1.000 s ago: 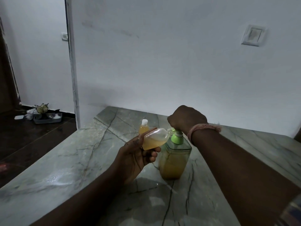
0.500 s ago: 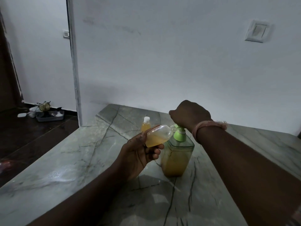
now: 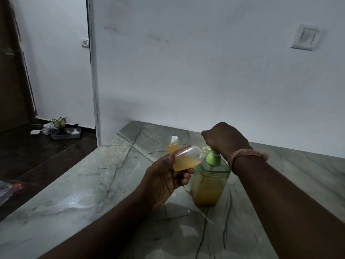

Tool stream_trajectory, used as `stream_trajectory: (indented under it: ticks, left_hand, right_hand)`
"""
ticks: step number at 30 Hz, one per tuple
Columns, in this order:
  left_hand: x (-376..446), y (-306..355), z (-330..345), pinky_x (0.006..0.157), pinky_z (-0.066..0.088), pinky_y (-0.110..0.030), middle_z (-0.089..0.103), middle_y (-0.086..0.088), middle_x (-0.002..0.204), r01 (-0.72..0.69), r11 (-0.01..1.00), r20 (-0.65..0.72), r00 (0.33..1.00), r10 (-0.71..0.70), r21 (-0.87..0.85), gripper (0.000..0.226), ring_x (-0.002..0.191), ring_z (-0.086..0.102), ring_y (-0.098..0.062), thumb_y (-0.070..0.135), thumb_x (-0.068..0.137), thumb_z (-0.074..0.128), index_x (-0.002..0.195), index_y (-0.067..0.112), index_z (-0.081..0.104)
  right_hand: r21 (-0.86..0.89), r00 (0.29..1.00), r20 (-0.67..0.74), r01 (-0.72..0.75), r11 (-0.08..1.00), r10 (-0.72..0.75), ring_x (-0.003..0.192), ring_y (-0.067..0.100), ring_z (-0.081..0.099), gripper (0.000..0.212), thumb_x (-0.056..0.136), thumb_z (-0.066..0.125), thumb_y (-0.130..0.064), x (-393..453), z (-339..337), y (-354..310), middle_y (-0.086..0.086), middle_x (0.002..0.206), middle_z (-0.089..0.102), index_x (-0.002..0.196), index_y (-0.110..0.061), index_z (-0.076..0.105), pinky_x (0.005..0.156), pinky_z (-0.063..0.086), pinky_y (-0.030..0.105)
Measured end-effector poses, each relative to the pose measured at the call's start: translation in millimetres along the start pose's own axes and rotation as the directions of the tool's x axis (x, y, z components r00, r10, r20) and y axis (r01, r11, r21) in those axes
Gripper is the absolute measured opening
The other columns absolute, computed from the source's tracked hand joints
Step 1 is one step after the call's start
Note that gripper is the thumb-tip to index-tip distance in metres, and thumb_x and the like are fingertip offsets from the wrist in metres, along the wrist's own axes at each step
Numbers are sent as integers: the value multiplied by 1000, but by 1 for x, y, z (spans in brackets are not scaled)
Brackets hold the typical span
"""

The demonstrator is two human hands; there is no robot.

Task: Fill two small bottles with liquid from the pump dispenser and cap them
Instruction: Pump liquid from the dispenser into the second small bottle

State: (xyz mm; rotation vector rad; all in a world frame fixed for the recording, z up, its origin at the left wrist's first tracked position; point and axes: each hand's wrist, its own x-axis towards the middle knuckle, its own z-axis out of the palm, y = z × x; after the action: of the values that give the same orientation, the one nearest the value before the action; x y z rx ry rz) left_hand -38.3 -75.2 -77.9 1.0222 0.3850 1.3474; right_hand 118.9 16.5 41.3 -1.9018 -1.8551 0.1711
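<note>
Amber liquid half fills the tilted bottle [image 3: 187, 158] gripped in the left hand [image 3: 166, 177] at the dispenser [image 3: 210, 179] spout; the right hand [image 3: 223, 140] clenches the pump. A capped bottle [image 3: 173, 145] stands on the counter [image 3: 112, 184] behind; capping remains.

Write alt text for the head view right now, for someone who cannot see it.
A person's left hand holds a small clear plastic bottle, partly full of amber liquid, tilted with its mouth at the spout of a green-topped clear pump dispenser, while the right hand grips the pump head. A second small amber bottle with a white cap stands behind on the grey marble counter.
</note>
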Motion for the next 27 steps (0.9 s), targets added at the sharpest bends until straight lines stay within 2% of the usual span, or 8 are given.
stream_trajectory:
  ticks: [3,7,10,12,15,19,24,27]
  left_hand:
    - [0,2,0,68,55,-29,64,-23,95,-5,1000,7,1000,5,8,48,77,63,-21,33,93,45,134,11,58]
    - [0,1,2,67,55,-29,63,-24,95,3,1000,-10,1000,-3,8,49,76,62,-21,33,92,46,134,11,57]
    - [-2,0,2,67,55,-29,64,-23,95,3,1000,-8,1000,-3,1,48,76,62,-21,32,92,45,134,10,57]
    - [-1,0,1,67,55,-29,64,-23,95,3,1000,-6,1000,-3,3,48,76,63,-21,32,92,45,134,10,57]
    - [0,0,0,68,55,-29,64,-23,94,0,1000,2,1000,0,-8,47,75,63,-21,34,92,46,132,12,60]
    - [0,2,3,68,55,-29,64,-22,93,3,1000,0,1000,-3,-9,48,75,62,-21,34,92,46,131,11,60]
    - [-2,1,4,67,55,-29,65,-23,93,1,1000,-11,1000,-2,-13,47,74,63,-21,34,93,46,131,10,60]
    - [0,1,2,67,55,-29,65,-23,93,-1,1000,-4,1000,1,-15,46,74,63,-21,34,92,47,128,12,63]
  right_hand:
    - [37,999,31,-23,999,22,68,27,57,20,74,52,-31,-2,5,0,6,70,59,60,-16,53,64,43,29]
    - [-59,999,43,-6,998,8,74,26,60,19,75,52,-33,-4,-5,-3,5,75,60,64,-18,55,67,46,29]
    - [-164,999,-25,42,986,-46,74,26,57,21,78,54,-35,-7,-13,-8,0,69,53,65,-18,52,67,43,28]
    - [-88,998,-41,40,995,-44,69,26,55,24,78,53,-36,-5,-6,-4,2,67,53,63,-17,50,64,41,28]
    - [43,1000,18,-21,999,20,63,26,53,22,75,52,-31,-4,4,0,6,66,55,59,-16,50,60,41,29]
    - [18,1000,28,-10,1000,10,64,26,56,22,75,52,-31,-6,-1,-1,4,65,57,59,-17,53,62,42,29]
    - [-131,999,-16,38,991,-41,77,27,59,26,80,53,-39,-4,-10,-9,1,71,55,66,-18,51,69,44,29]
    - [9,1000,-17,21,1000,-21,72,28,57,28,79,49,-40,-1,0,-1,5,70,57,63,-17,50,65,42,30]
